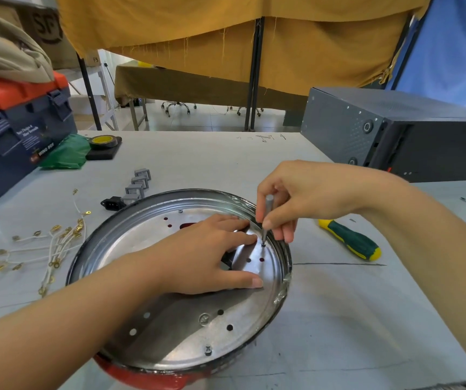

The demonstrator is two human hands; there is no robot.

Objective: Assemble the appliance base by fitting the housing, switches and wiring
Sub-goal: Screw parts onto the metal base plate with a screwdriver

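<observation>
The left hand (206, 254) lies flat, fingers spread and straight, pointing right. The right hand (296, 198), farther off, has fingers curled downward in a pinch.

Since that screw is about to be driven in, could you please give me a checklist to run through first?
1. Small driver tip on the screw: ok.
2. Right hand pinches the driver: ok.
3. Left hand presses flat on the metal plate: ok.
4. Driver upright: ok, slight tilt.
5. Tip seated in the screw head: cannot tell.
6. Green and yellow screwdriver lies apart on the table: ok.
</observation>
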